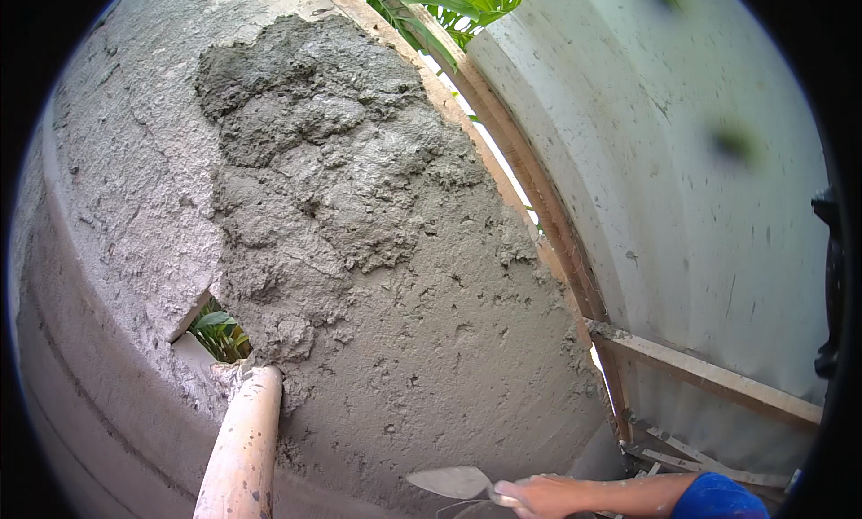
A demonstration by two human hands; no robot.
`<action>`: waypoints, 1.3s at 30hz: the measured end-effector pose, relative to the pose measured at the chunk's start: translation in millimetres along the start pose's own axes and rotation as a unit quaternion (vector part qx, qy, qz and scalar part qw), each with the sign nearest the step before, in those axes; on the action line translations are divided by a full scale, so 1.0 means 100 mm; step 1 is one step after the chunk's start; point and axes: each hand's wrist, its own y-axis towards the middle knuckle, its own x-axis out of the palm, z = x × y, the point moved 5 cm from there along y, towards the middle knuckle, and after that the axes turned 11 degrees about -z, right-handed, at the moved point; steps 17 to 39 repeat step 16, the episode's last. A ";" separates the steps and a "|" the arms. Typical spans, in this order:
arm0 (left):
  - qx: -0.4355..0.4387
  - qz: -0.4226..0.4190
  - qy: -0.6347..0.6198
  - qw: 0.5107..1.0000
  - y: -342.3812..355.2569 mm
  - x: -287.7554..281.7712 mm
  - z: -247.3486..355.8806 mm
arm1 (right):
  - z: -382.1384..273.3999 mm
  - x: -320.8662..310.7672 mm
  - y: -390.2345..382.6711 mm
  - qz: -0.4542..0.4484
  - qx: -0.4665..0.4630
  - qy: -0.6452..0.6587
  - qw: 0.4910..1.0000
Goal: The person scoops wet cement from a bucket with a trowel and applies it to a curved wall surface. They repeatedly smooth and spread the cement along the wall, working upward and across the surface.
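My right hand (546, 496) is closed around the handle of a pointed trowel (451, 481) near the lower edge of the view. The blade points left and lies over the lower part of a wall covered in wet grey mortar (395, 357). Higher up, the mortar (310, 124) is thick, lumpy and rough; lower down it looks flatter, with small pits. A blue sleeve (718, 498) covers part of my right arm. My left hand is out of view.
A round pole (242, 447) slants up to a small hole (218, 332) in the wall at left. Rough older plaster (135, 151) lies left of the mortar. Wooden strips (530, 173) edge the wall's right side, beside pale sheeting (682, 187) with a crosswise batten (709, 373).
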 end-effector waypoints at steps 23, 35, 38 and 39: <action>0.233 -0.185 0.110 0.948 0.16 1.47 1.09 | 1.46 1.52 -0.11 -0.261 0.068 -0.176 0.947; 0.233 -0.185 0.110 0.948 0.16 1.47 1.09 | 1.46 1.52 -0.11 -0.261 0.068 -0.176 0.947; 0.233 -0.185 0.110 0.948 0.16 1.47 1.09 | 1.46 1.52 -0.11 -0.261 0.068 -0.176 0.947; 0.233 -0.185 0.110 0.948 0.16 1.47 1.09 | 1.46 1.52 -0.11 -0.261 0.068 -0.176 0.947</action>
